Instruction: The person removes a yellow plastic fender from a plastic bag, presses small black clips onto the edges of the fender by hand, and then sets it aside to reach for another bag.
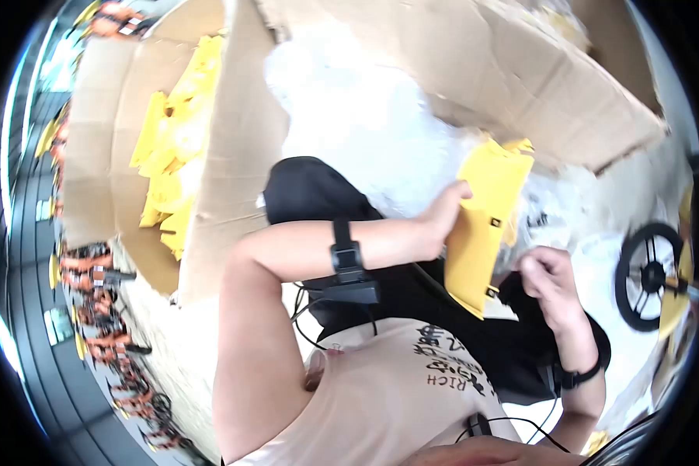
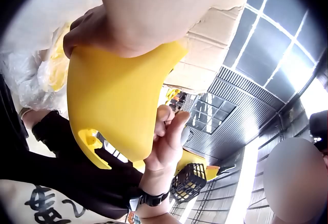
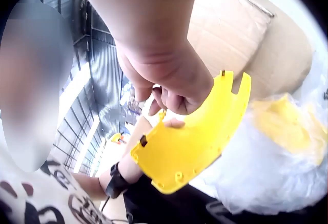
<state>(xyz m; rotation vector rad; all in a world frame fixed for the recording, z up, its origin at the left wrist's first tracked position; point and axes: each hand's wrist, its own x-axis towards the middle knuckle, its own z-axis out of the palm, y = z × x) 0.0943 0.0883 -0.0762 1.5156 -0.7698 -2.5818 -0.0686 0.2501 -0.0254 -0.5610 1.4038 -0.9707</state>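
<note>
The yellow curved plastic panel [image 1: 481, 225] is held up in the air in front of the person's chest, standing roughly on end, above a lap covered in black fabric [image 1: 311, 194]. The left hand [image 1: 443, 217] grips its upper edge, fingers folded over one face and clamped on the plastic; the left wrist view shows the same grip from close by, with the panel [image 2: 118, 96] hanging below the hand [image 2: 143, 19]. The right hand [image 1: 551, 279] sits just beside the panel's lower edge with its fingers curled together. In the right wrist view those fingers [image 3: 166, 98] meet the rim of the panel [image 3: 189, 142], though whether they pinch it or only touch it I cannot tell. Small holes and two dark pins show along the panel's edge there. A black wrist strap [image 1: 348, 256] circles the left forearm, and a beige T-shirt [image 1: 396, 388] with black lettering fills the lower part of the head view. Behind the panel lies crumpled clear plastic wrapping [image 1: 349, 116], resting against flattened brown cardboard. To the left stands an open brown cardboard box [image 1: 241, 155] holding a heap of yellow parts [image 1: 171, 140]. At the far right, well apart from the hands, is a black spoked wheel [image 1: 651, 276].
</note>
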